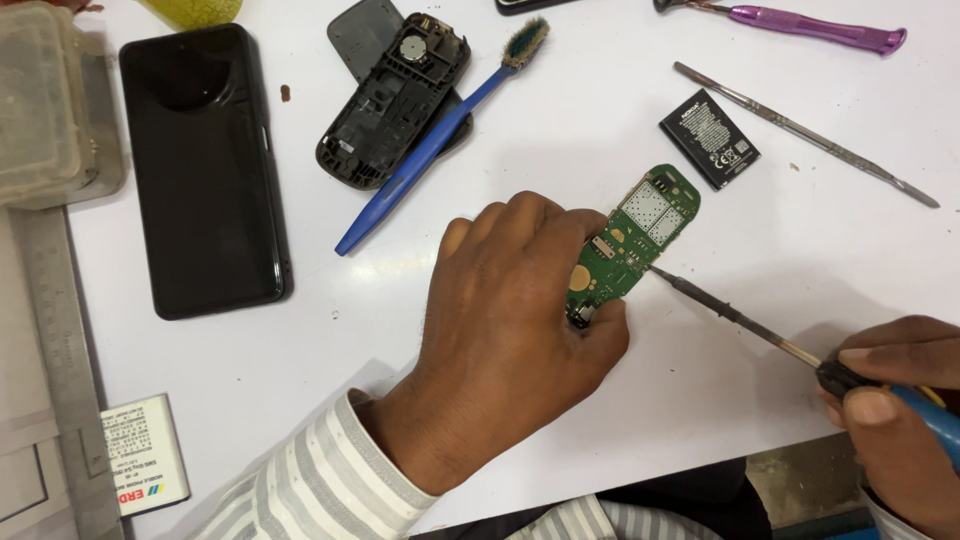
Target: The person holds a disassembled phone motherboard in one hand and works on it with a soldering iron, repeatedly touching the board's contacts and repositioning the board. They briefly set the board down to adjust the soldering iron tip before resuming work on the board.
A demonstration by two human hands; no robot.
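My left hand (510,320) grips the lower end of a small green circuit board (640,225), holding it tilted on the white table (780,250). My right hand (900,420), at the lower right corner, holds a soldering iron (740,320) by its blue and black handle. The iron's thin dark tip touches the board's right edge near the middle. The bottom of the board is hidden under my left fingers.
A black smartphone (205,170) lies face down at left. A blue toothbrush (440,135) lies across a black phone casing (390,100). A small black battery (708,138), a metal spudger (800,130) and a purple-handled tool (810,27) lie at upper right. A metal ruler (60,370) and a clear plastic box (40,100) are at left.
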